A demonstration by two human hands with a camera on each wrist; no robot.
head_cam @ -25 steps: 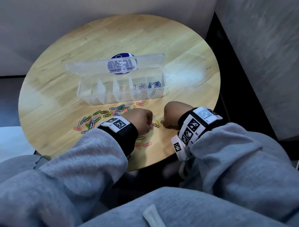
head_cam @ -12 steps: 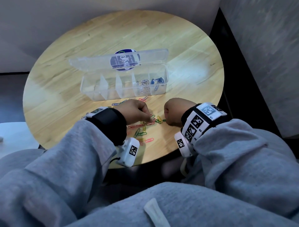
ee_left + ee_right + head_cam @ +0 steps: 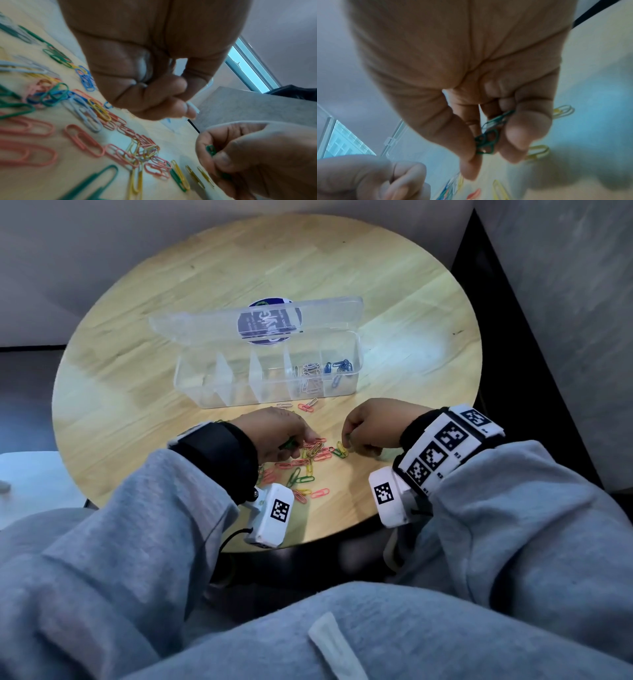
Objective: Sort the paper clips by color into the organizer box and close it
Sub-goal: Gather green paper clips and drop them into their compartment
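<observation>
Right hand [image 3: 462, 81] grip on green clips [image 3: 486, 140], 1 organizer box [image 3: 267, 378]

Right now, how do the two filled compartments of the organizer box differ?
The end compartment, at the person's right, holds blue paper clips; the neighbouring compartment holds pale whitish paper clips. The end compartment borders the box's side wall; the neighbouring compartment has dividers on both sides. Both belong to the open organizer box, and each holds one colour.
</observation>
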